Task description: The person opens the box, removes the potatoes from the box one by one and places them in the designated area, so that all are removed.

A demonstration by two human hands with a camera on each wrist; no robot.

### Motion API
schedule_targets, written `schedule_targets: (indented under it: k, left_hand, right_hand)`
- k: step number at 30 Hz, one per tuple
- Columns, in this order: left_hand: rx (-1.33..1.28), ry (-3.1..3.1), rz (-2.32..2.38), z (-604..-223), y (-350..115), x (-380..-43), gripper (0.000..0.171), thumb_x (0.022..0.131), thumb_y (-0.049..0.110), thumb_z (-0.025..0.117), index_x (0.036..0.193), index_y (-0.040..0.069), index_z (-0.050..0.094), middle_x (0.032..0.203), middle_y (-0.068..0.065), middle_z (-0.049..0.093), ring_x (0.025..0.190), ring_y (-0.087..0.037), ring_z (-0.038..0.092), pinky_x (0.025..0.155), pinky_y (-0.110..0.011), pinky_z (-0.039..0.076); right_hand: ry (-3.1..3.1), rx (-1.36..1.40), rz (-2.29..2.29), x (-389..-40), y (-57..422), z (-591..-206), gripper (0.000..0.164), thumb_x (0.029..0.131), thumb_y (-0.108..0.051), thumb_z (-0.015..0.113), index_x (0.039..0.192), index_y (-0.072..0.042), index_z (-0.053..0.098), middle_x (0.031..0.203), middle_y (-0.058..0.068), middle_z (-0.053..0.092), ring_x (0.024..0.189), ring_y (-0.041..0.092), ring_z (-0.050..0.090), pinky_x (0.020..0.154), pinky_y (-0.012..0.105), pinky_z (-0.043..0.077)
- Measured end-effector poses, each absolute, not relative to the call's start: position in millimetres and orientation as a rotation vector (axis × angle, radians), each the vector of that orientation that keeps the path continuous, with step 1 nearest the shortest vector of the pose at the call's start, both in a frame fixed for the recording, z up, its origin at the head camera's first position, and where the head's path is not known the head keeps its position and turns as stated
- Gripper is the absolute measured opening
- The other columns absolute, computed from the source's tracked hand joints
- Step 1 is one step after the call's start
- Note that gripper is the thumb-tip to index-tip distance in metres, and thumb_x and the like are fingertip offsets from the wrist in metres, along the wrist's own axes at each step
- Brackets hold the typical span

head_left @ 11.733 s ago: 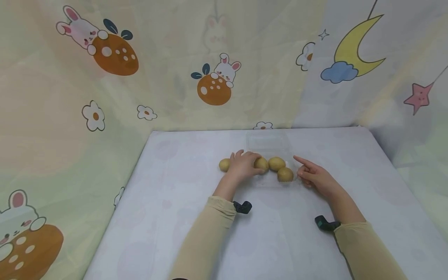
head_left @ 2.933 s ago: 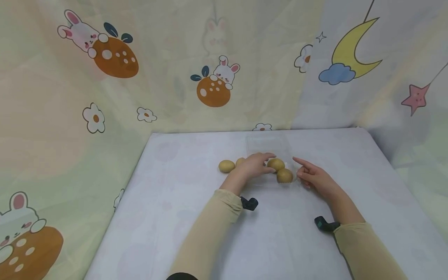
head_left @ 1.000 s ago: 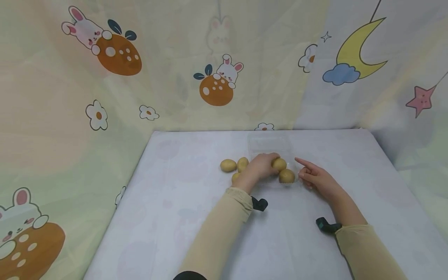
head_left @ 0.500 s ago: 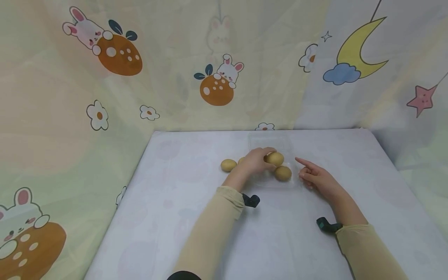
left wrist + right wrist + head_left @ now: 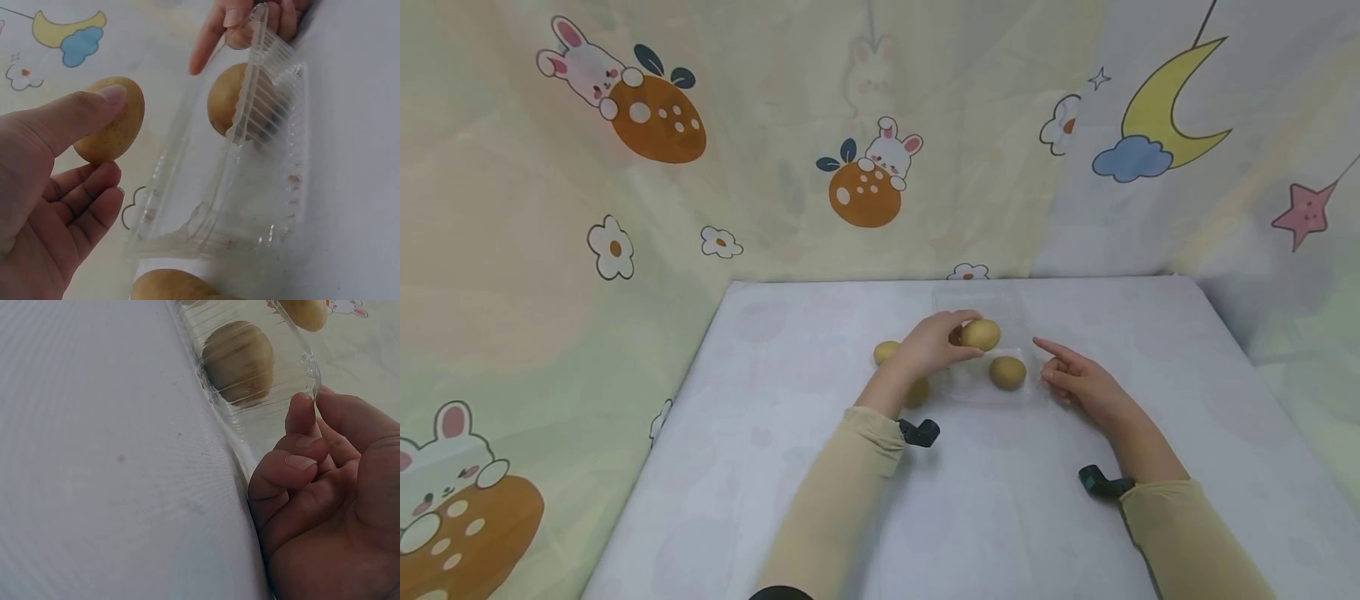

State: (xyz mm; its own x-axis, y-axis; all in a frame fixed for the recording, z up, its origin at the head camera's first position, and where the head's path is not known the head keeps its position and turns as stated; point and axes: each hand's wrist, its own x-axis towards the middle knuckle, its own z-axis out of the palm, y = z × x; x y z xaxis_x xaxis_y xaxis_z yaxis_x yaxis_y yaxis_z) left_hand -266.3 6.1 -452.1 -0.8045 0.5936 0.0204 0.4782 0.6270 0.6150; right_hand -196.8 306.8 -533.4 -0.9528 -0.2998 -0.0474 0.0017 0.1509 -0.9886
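Observation:
My left hand pinches a yellow-brown potato between thumb and fingers, held up over the back part of a clear plastic box. In the left wrist view, the thumb lies across this potato, apart from the box. A second potato lies inside the box at its right end. My right hand grips the box's right rim between thumb and finger, plain in the right wrist view, where that hand is close beside the box wall.
More potatoes lie on the white-covered table left of the box: one potato behind my left wrist and another potato beside it, partly hidden. The box's clear lid lies folded back. A printed cloth hangs behind.
Earlier, potatoes went from the box to the table on the left. In the last second my left hand has lifted another potato and moved it up and left. My right hand stays put.

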Motion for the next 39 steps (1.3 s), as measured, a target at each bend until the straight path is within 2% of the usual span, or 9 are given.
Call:
schedule_targets:
  k: [11, 17, 24, 30, 39]
  left_hand:
    - [0.8, 2.662, 1.071, -454.1, -21.4, -259.0, 0.058, 0.086, 0.045, 0.075, 0.138, 0.033, 0.053, 0.102, 0.006, 0.058, 0.091, -0.01, 0.056, 0.077, -0.024, 0.049]
    - [0.72, 2.671, 1.144, -459.1, -37.6, -254.7, 0.058, 0.085, 0.05, 0.074, 0.137, 0.038, 0.052, 0.103, 0.007, 0.056, 0.091, -0.01, 0.055, 0.077, -0.027, 0.05]
    - [0.746, 2.703, 1.227, -467.3, -58.3, -249.2, 0.052, 0.084, 0.053, 0.073, 0.131, 0.044, 0.053, 0.095, 0.004, 0.054, 0.085, -0.012, 0.052, 0.071, -0.027, 0.047]
    - [0.687, 2.72, 1.294, -469.6, -71.8, -243.0, 0.051, 0.084, 0.045, 0.077, 0.13, 0.044, 0.054, 0.094, 0.002, 0.053, 0.085, -0.014, 0.05, 0.071, -0.03, 0.045]
    - [0.633, 2.76, 1.334, -477.2, -91.1, -242.9, 0.054, 0.083, 0.05, 0.076, 0.132, 0.04, 0.055, 0.096, 0.003, 0.055, 0.087, -0.014, 0.052, 0.075, -0.031, 0.047]
  right_hand:
    - [2.235, -0.318, -1.864, -195.2, 306.9, -534.3, 0.06, 0.102, -0.02, 0.055, 0.155, -0.01, 0.03, 0.084, -0.005, 0.053, 0.061, 0.01, 0.046, 0.054, 0.027, 0.044]
    - [2.256, -0.295, -1.856, -194.9, 306.9, -534.8, 0.059, 0.101, -0.02, 0.056, 0.154, -0.012, 0.032, 0.084, -0.004, 0.053, 0.06, 0.011, 0.045, 0.054, 0.029, 0.045]
    - [2.251, -0.339, -1.842, -196.2, 306.8, -534.7, 0.059, 0.102, -0.019, 0.054, 0.155, -0.01, 0.029, 0.083, -0.005, 0.052, 0.061, 0.012, 0.045, 0.055, 0.028, 0.044]
    - [2.265, -0.328, -1.837, -195.6, 307.1, -531.1, 0.058, 0.102, -0.021, 0.055, 0.155, -0.013, 0.031, 0.085, -0.004, 0.052, 0.062, 0.012, 0.045, 0.056, 0.029, 0.044]
    - [2.219, -0.311, -1.86, -194.7, 307.5, -531.3, 0.059, 0.103, -0.023, 0.054, 0.156, -0.012, 0.03, 0.085, -0.005, 0.053, 0.062, 0.01, 0.047, 0.056, 0.026, 0.046]
